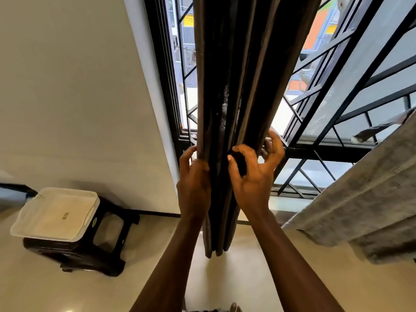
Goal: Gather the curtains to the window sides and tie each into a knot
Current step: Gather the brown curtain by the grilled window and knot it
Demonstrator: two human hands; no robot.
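**Item: curtain-tying, left side of window. Status: in progress, early.**

**Stage (judged).** Gathering looks nearly done on this side. The knot is not yet made: no loop or crossing shows anywhere in the bundle, and its lower end hangs straight and free above the floor (247,278). Left to do: knot this bundle, then deal with the other side.

**Task thing.**
- Curtain (236,75), dark brown: one. It is bunched into a narrow column of deep folds and hangs in front of the left part of the window (165,75), close to the frame.

**Hands.**
- Left hand (194,183): one. Its fingers curl round the left edge of the bundle and grip it.
- Right hand (254,174): one. The thumb presses in at the front and the fingers wrap behind the right side, clasping the folds.
- Both hands sit at the same height, low on the bundle, one on each flank.

**Other cloth.**
- Grey cloth (360,199): one. It is textured and slants across the lower right, well apart from the brown bundle.
- No knot shows in it. Whether it is a second curtain cannot be told.

**Surroundings.**
- Grille (326,153), black metal bars: one, across the window.
- Stool (74,255), dark plastic: one, on the floor against the wall (78,86), left of the person.
- Tray (56,215), white: one, resting on top of the stool.
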